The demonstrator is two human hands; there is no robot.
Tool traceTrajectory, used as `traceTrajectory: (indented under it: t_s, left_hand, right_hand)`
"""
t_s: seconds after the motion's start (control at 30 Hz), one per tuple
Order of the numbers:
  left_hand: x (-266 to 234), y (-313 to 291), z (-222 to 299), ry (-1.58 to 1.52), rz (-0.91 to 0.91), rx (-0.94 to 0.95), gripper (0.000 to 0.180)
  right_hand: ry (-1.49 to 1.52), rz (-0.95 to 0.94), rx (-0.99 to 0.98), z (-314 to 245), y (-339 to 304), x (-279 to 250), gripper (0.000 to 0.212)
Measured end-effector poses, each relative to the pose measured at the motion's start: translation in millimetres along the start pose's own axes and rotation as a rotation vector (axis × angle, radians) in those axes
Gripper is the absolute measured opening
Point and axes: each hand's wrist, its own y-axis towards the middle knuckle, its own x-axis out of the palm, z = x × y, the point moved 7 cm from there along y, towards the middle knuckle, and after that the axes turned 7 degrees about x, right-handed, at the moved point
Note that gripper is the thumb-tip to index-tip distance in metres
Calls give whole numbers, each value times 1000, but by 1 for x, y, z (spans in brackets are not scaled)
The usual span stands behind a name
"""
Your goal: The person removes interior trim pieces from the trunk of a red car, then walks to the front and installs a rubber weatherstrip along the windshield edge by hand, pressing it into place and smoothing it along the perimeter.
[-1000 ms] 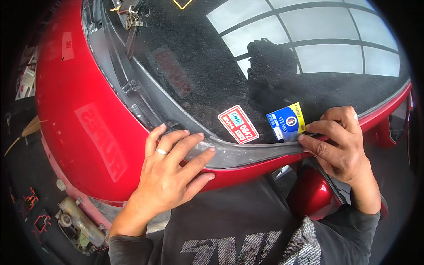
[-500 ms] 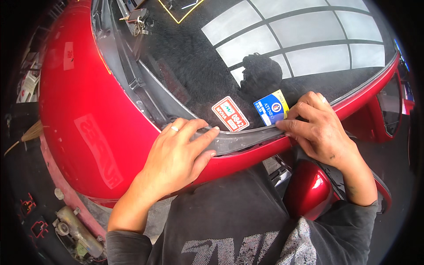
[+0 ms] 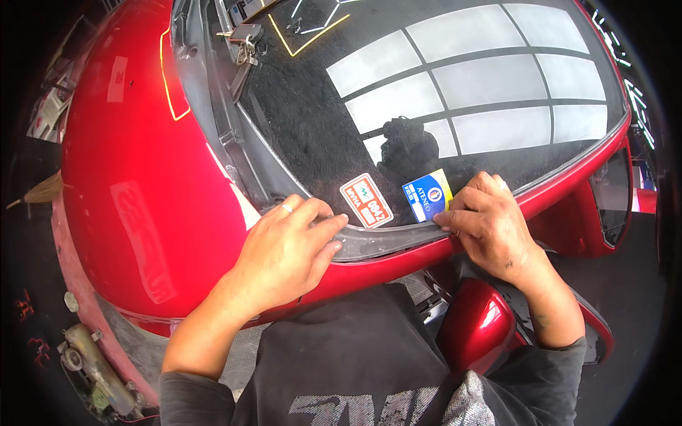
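Note:
My left hand (image 3: 291, 245) rests at the lower corner of the red car's windshield (image 3: 305, 135), on the dark grey trim (image 3: 376, 245) along the glass. Its fingers are bent, with thumb and forefinger apart. Farther right, my right hand (image 3: 490, 227) is closed in a pinch at the glass edge. Its fingertips meet beside the lower right corner of a blue-and-yellow sticker (image 3: 428, 195); what lies between them is hidden. A red-and-white sticker (image 3: 366, 200) sits on the glass between my hands. The trim curves below both stickers, beside the red body edge (image 3: 383, 261).
Keys (image 3: 246, 42) lie near the wiper area at the far left of the glass. The red hood (image 3: 142, 206) spreads out left. A red side mirror (image 3: 477, 323) stands below my right forearm, with the door beyond. A broom (image 3: 44, 190) and a cylindrical tank (image 3: 96, 369) are on the left.
My view has shifted, so the car and both hands sit a little lower in the picture. Both hands keep about the same places on the windshield edge.

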Motion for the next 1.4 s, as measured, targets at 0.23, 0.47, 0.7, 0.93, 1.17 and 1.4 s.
traceTrajectory:
  t_s: [0.23,0.47,0.7,0.93,1.17,1.4]
  left_hand:
    - [4,2,7,82,-51,-3,38]
    - [1,1,3,102,-69,24,41]
    - [0,3,1,90,-76,15,43]
    - [2,2,0,95,-46,39,47]
    - [4,2,-2,92,-83,62,53]
    - [10,-2,26,136,-12,56,62]
  right_hand:
    - [-50,12,-64,0,-9,7,33]
    - [93,15,-8,14,-15,-1,47]
    - [65,156,-112,5,-32,1,44]
    - [-48,166,-115,2,-41,10,39]
    - [-117,136,-110,-7,-36,14,43]
    - [-41,78,-121,-25,-25,29,43]
